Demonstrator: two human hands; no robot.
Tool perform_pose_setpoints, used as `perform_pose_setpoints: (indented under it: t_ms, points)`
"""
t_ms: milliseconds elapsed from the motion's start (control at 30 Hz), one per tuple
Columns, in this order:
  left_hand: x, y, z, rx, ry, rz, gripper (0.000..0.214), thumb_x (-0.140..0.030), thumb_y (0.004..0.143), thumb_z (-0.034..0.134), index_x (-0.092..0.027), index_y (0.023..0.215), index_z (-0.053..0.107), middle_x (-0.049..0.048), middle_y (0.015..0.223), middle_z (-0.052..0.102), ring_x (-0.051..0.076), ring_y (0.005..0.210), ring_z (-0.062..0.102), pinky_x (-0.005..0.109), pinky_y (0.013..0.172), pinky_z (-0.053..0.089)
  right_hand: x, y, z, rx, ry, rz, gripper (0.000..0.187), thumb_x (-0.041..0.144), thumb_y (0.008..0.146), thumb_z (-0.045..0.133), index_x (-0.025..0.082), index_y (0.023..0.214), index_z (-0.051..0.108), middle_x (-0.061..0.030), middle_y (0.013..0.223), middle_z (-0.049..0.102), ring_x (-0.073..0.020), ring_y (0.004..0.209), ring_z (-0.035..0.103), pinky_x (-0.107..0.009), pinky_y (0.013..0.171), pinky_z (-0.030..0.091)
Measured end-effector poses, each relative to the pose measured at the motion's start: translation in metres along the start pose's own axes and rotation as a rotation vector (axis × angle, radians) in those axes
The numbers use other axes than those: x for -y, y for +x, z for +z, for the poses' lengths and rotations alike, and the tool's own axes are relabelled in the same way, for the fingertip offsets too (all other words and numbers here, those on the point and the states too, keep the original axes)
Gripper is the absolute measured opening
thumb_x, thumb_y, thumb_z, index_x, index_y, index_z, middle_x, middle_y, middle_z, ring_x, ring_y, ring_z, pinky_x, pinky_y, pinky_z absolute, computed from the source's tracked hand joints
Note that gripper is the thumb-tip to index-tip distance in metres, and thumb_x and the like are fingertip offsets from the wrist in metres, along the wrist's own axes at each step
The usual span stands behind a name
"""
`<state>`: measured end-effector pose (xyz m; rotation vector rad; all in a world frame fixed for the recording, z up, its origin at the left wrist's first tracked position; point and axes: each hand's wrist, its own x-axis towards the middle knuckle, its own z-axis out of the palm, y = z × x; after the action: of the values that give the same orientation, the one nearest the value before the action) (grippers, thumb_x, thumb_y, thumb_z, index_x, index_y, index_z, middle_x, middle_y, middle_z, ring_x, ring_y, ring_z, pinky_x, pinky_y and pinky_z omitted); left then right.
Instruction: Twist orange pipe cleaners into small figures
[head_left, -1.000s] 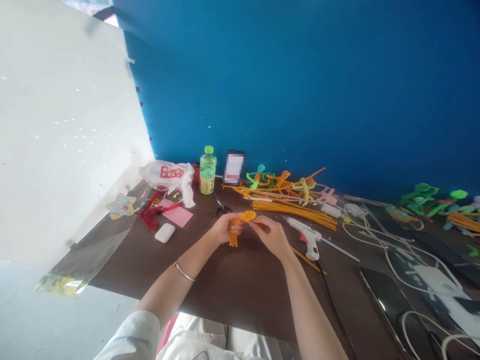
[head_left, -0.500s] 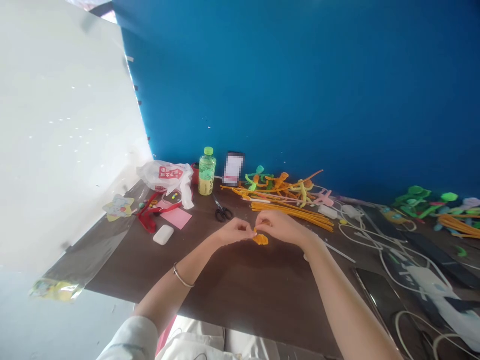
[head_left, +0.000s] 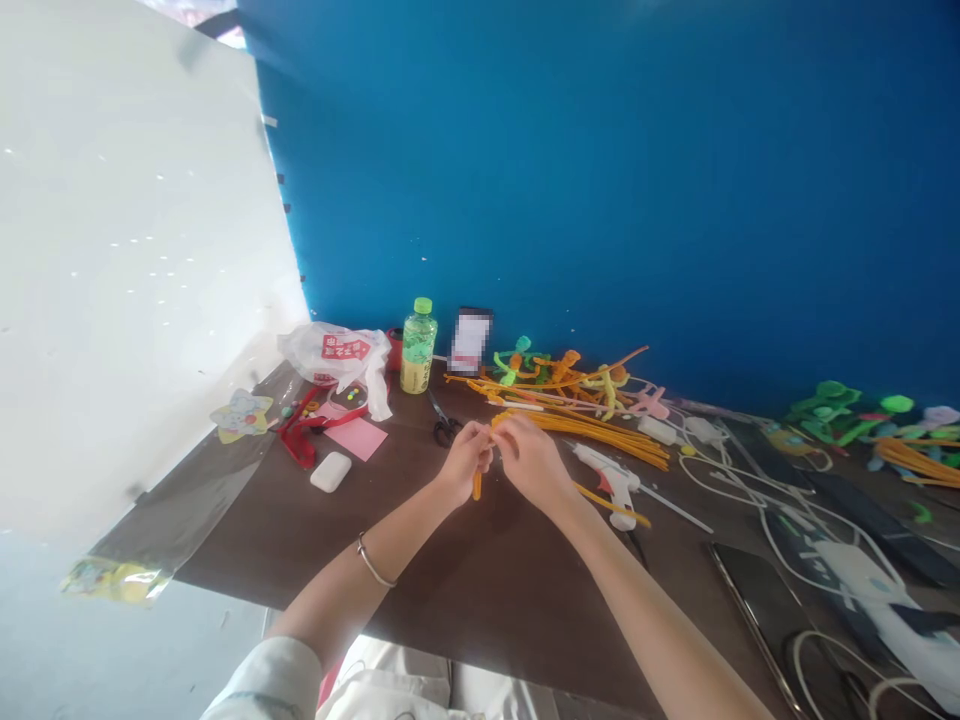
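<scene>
Both of my hands meet above the middle of the dark brown table [head_left: 480, 590]. My left hand [head_left: 463, 463] and my right hand [head_left: 529, 456] pinch a small orange pipe-cleaner piece [head_left: 478, 485] between their fingertips; its stem hangs down below my left fingers. A bundle of straight orange pipe cleaners [head_left: 600, 432] lies just behind my hands. A white glue gun [head_left: 611, 478] rests right of my right wrist. Black scissors [head_left: 444, 425] lie just left of my left hand.
A green-capped bottle [head_left: 417, 346], a white plastic bag [head_left: 337, 355], pink paper [head_left: 354, 437] and a white case [head_left: 331, 470] sit at the left. Twisted pipe-cleaner figures [head_left: 559, 368] line the blue wall. White cables [head_left: 757, 480], a dark phone [head_left: 772, 620] and green figures [head_left: 855, 405] fill the right.
My hands moved apart and back together. The orange piece went from a round coil with a stem, to a small crumpled bit low on the table, to a stem hanging from my fingers.
</scene>
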<state>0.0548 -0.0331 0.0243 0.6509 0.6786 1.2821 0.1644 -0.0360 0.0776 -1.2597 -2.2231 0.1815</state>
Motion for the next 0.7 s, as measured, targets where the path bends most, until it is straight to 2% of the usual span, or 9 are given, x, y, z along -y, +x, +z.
perform_pose_setpoints:
  t_ms: [167,400,467,600,700]
  points:
    - [-0.001,0.001,0.0,0.036,-0.172,-0.07,0.028,-0.026,0.067,0.061,-0.016,0.065,0.036,-0.007,0.055,0.031,0.0,0.04,0.02,0.015,0.038,0.009,-0.01,-0.006,0.006,0.011,0.077,-0.129,0.021,0.018,0.085,0.036,0.022,0.077,0.056,-0.0056,0.081,0.055,-0.0176,0.074,0.054,-0.03,0.068,0.044]
    - [-0.002,0.004,-0.004,0.094,-0.405,-0.305,0.014,-0.019,0.076,0.052,-0.015,0.07,0.04,-0.0076,0.053,0.023,0.002,0.039,0.014,0.014,0.034,0.011,-0.032,-0.004,-0.001,0.09,0.173,-0.248,0.023,0.017,0.086,0.037,0.022,0.085,0.059,-0.005,0.087,0.056,-0.0163,0.081,0.054,-0.03,0.074,0.044]
    - [-0.002,0.003,-0.004,0.11,-0.385,-0.299,0.017,-0.022,0.077,0.054,-0.015,0.069,0.04,-0.0077,0.053,0.022,0.002,0.039,0.013,0.014,0.035,0.011,-0.034,-0.003,-0.002,0.084,0.187,-0.23,0.021,0.019,0.087,0.038,0.022,0.084,0.059,-0.0047,0.086,0.056,-0.0161,0.08,0.054,-0.03,0.073,0.044]
    - [-0.002,0.003,-0.006,0.104,-0.293,-0.189,0.032,-0.034,0.074,0.062,-0.015,0.065,0.037,-0.0084,0.053,0.018,0.001,0.04,0.012,0.014,0.035,0.009,-0.035,-0.003,0.001,0.041,0.198,-0.182,0.02,0.023,0.087,0.041,0.022,0.081,0.059,-0.0046,0.082,0.057,-0.0168,0.077,0.054,-0.03,0.071,0.044]
    - [-0.001,0.004,-0.008,0.102,-0.321,-0.21,0.031,-0.033,0.073,0.062,-0.015,0.066,0.038,-0.0084,0.054,0.016,0.002,0.04,0.011,0.015,0.035,0.01,-0.033,-0.005,0.005,0.014,0.202,-0.162,0.02,0.025,0.087,0.042,0.023,0.081,0.06,-0.0048,0.082,0.058,-0.0175,0.077,0.055,-0.031,0.071,0.045]
